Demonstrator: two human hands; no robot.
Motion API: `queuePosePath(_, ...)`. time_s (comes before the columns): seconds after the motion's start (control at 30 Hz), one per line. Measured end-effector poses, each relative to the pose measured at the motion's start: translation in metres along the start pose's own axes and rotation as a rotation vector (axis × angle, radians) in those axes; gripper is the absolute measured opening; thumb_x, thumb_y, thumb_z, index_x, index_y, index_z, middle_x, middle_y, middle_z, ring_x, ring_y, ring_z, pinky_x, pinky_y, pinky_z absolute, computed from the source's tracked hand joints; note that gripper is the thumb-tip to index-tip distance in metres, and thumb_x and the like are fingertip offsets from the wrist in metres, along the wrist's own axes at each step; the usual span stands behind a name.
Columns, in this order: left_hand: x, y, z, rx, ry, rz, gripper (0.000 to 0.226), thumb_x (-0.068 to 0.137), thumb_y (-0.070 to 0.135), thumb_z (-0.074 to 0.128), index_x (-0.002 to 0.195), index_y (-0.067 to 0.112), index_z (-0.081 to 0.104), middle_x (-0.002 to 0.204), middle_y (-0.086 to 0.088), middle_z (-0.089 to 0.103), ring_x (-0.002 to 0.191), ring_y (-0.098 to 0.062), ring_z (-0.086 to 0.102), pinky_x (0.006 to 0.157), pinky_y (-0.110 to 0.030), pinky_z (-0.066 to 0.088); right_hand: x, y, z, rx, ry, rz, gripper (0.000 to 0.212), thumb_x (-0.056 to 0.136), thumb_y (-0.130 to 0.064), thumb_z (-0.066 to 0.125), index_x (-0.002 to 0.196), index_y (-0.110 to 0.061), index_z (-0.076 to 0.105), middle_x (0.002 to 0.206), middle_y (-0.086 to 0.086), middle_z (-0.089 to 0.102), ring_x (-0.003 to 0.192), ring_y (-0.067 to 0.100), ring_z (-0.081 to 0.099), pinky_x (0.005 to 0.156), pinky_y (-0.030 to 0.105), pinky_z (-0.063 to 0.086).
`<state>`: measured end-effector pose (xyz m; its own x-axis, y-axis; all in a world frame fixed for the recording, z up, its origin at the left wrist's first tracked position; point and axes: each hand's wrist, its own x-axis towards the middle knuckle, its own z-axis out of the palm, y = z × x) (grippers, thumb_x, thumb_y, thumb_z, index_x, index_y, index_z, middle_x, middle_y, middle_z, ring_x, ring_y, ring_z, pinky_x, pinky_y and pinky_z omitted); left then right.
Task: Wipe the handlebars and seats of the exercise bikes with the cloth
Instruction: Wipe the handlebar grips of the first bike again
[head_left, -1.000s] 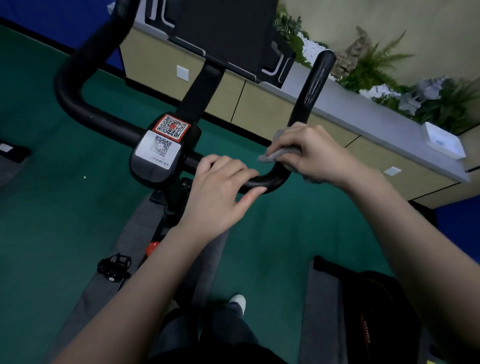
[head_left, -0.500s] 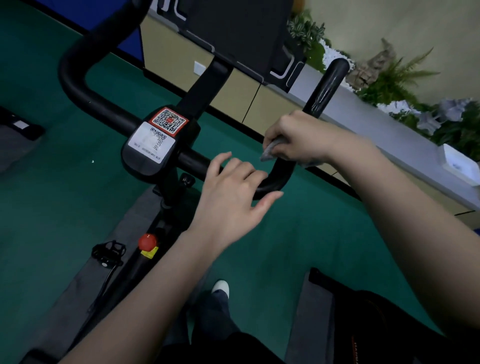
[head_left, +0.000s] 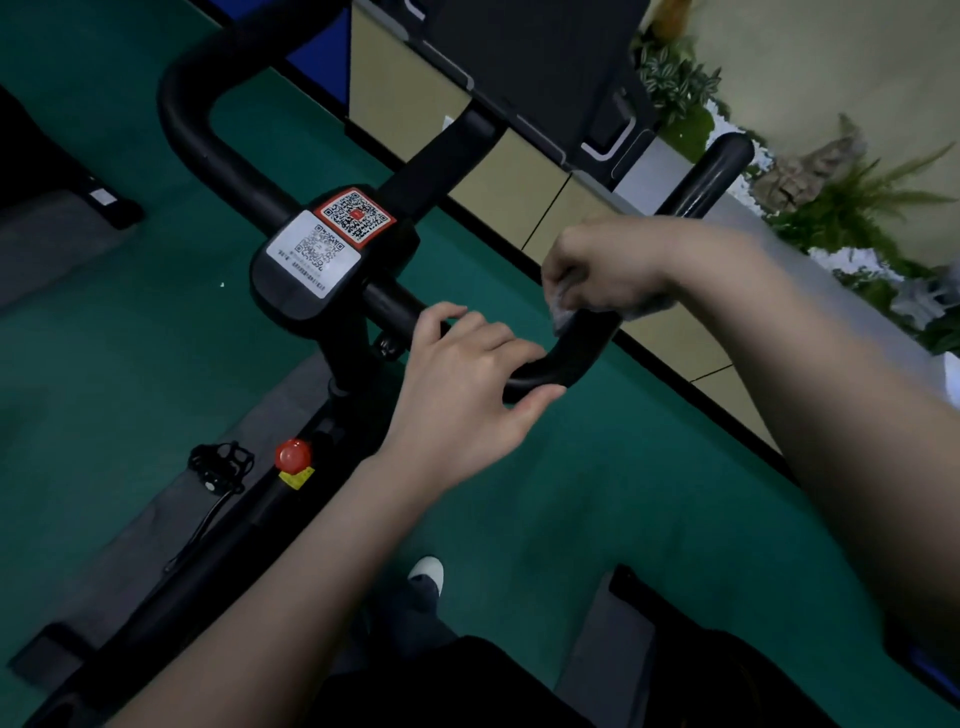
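A black exercise bike handlebar (head_left: 571, 358) curves from the centre console out to an upright right grip (head_left: 711, 171). My right hand (head_left: 608, 265) grips a grey cloth (head_left: 563, 306) wrapped round the right bend of the bar, just below the upright grip. My left hand (head_left: 467, 384) curls over the bar's lower bend beside it, fingers on top and thumb underneath. The bar's left loop (head_left: 192, 119) is bare. The seat is out of view.
A console with two QR-code stickers (head_left: 332, 244) sits at the bar's centre under a dark screen (head_left: 535, 67). A red knob (head_left: 293, 454) and a pedal (head_left: 221, 465) lie below. Cabinets with plants (head_left: 841, 208) run along the right. Green floor surrounds the bike.
My right hand has slid the cloth up the bar's right bend toward the upright grip. My left hand stays curled on the lower bend. The view has shifted slightly.
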<state>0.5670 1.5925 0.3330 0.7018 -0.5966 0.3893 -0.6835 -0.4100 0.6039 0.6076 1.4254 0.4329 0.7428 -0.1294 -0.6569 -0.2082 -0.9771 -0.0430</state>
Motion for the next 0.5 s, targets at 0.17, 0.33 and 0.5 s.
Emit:
queuePosePath(0.17,0.0,0.0,0.001,0.002,0.0,0.004,0.029,0.081,0.049,0.063,0.092,0.024,0.073,0.078,0.01,0.066,0.08,-0.016,0.059,0.094,-0.034,0.028,-0.016,0.022,0.039,0.092,0.483,-0.248,0.017,0.089,-0.004,0.056,0.091,-0.014,0.07,0.078,-0.01,0.061,0.073,0.008,0.058,0.068,0.015,0.043)
queuePosePath(0.33,-0.001,0.0,0.004,0.0,0.026,0.004,0.027,0.081,0.047,0.064,0.091,0.024,0.074,0.079,0.01,0.066,0.079,-0.016,0.059,0.09,-0.032,0.026,-0.013,0.019,0.12,0.624,1.346,-0.122,0.022,0.085,0.01,0.053,0.097,-0.001,0.069,0.094,-0.002,0.06,0.096,0.018,0.049,0.085,0.015,0.036)
queuePosePath(0.5,-0.001,-0.001,0.006,0.011,0.033,0.013,0.029,0.083,0.049,0.061,0.093,0.025,0.073,0.08,0.011,0.066,0.078,-0.015,0.059,0.088,-0.031,0.027,-0.005,-0.019,0.16,0.986,1.615,-0.032,0.023,0.086,0.008,0.05,0.098,-0.005,0.065,0.099,0.0,0.062,0.101,0.023,0.056,0.091,0.03,0.043)
